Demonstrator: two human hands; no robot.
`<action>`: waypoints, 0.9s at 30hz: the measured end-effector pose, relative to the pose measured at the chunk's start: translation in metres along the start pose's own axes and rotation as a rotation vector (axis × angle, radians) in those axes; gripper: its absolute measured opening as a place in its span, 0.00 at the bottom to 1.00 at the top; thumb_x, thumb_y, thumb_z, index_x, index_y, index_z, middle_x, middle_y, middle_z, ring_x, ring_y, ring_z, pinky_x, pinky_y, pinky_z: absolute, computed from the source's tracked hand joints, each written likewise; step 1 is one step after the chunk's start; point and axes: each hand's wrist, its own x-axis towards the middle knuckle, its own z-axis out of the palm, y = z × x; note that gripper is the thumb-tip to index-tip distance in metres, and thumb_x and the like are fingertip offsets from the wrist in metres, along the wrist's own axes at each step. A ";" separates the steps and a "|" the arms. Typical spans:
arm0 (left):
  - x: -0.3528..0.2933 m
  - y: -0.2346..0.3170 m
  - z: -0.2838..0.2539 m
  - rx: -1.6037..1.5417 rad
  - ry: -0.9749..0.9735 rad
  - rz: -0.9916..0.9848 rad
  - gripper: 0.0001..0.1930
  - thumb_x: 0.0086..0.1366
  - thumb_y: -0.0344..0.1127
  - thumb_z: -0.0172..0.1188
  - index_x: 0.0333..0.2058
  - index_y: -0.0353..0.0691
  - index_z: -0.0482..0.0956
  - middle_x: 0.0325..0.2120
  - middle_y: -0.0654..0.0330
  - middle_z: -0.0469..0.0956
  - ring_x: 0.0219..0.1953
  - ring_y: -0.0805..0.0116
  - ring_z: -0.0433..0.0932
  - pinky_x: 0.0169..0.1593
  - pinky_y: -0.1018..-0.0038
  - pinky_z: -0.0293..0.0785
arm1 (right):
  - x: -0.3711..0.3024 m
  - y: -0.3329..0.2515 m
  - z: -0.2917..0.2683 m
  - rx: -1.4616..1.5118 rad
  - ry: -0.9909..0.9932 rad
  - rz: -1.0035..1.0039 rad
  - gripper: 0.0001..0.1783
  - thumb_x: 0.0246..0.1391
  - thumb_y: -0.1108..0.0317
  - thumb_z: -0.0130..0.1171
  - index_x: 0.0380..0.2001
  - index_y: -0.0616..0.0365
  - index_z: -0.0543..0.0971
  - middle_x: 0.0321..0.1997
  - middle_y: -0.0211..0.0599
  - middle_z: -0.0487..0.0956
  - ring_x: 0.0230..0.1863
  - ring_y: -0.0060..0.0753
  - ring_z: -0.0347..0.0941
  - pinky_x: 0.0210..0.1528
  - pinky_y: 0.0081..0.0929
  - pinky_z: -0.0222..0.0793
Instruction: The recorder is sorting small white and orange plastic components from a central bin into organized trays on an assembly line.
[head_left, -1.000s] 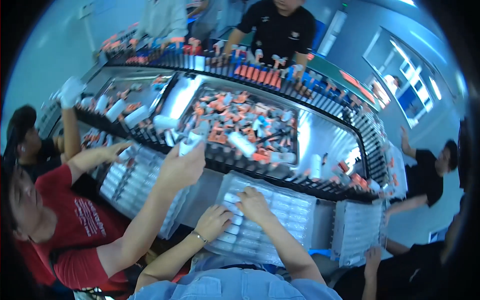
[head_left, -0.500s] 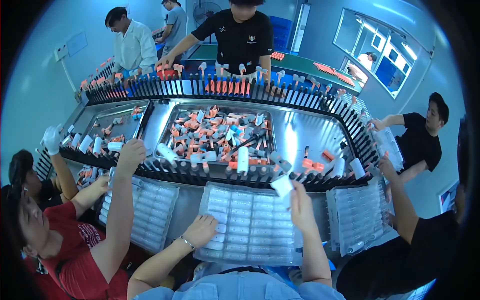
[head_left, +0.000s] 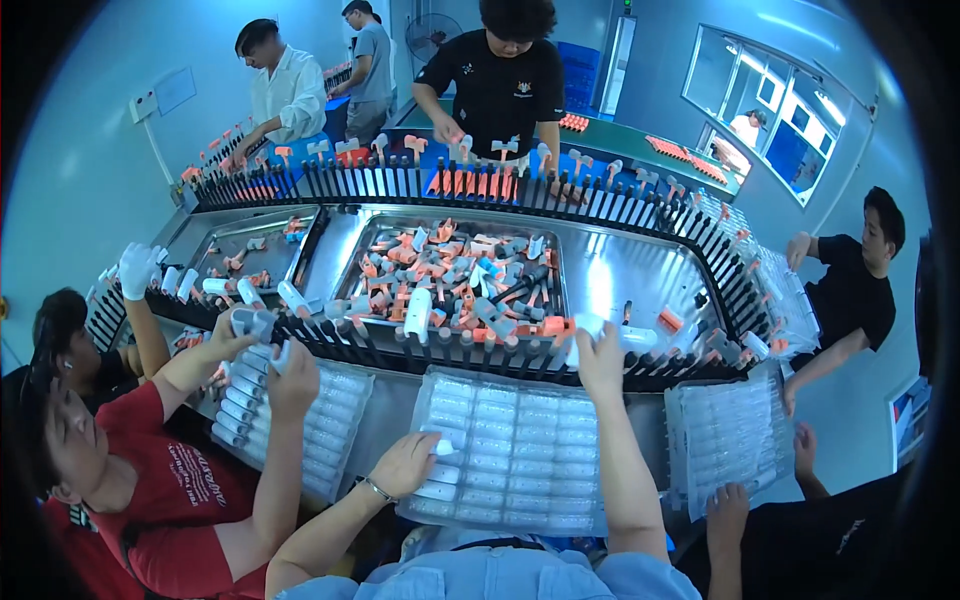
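In front of me lies a clear plastic blister tray point(head_left: 560, 521) with rows of white, rounded plastic covers point(head_left: 436, 491) along its left side. Between the fingers and thumb of my left hand point(head_left: 402, 464), just above the tray's left column, is a small white plastic cover point(head_left: 443, 446). My right hand point(head_left: 602, 368) reaches forward to the near row of black posts point(head_left: 510, 352). Its fingers are closed on another white plastic piece point(head_left: 588, 327), whose lower part they partly hide.
Black posts ring a metal table point(head_left: 600, 270), many carrying orange, grey or white parts. A shallow metal tray point(head_left: 560, 292) inside holds a heap of orange and grey parts. Co-workers' hands point(head_left: 290, 380) work close at my left; another tray point(head_left: 720, 450) lies at right.
My right hand has moved forward from above the tray to the posts with its white piece. My left hand now holds a cover raised off the tray. The view has shifted slightly.
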 end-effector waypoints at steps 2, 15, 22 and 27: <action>-0.004 -0.005 0.001 0.004 0.042 -0.066 0.20 0.53 0.29 0.54 0.46 0.33 0.66 0.35 0.47 0.72 0.37 0.50 0.72 0.42 0.63 0.70 | 0.014 -0.021 0.029 -0.186 -0.047 -0.072 0.24 0.49 0.61 0.54 0.43 0.71 0.65 0.29 0.55 0.76 0.30 0.53 0.76 0.33 0.41 0.69; 0.040 -0.005 -0.036 -0.708 0.567 -0.566 0.16 0.58 0.32 0.58 0.44 0.34 0.69 0.30 0.61 0.74 0.29 0.76 0.72 0.31 0.80 0.69 | -0.044 -0.077 0.077 -0.265 -0.066 -0.665 0.31 0.44 0.67 0.59 0.51 0.66 0.61 0.51 0.59 0.63 0.51 0.58 0.61 0.49 0.41 0.62; 0.078 0.028 -0.066 -0.668 0.387 -0.292 0.21 0.55 0.32 0.60 0.48 0.36 0.69 0.36 0.59 0.74 0.38 0.72 0.73 0.40 0.77 0.70 | -0.145 -0.029 0.104 -0.429 -0.755 -0.758 0.11 0.44 0.65 0.55 0.26 0.62 0.76 0.30 0.42 0.75 0.36 0.45 0.71 0.37 0.39 0.69; 0.136 0.051 -0.070 -0.262 0.260 0.202 0.21 0.51 0.37 0.63 0.44 0.39 0.73 0.37 0.54 0.74 0.39 0.56 0.73 0.43 0.67 0.69 | -0.149 -0.012 0.146 -0.397 -0.642 -0.570 0.16 0.48 0.65 0.50 0.40 0.62 0.73 0.43 0.48 0.72 0.47 0.48 0.68 0.44 0.42 0.66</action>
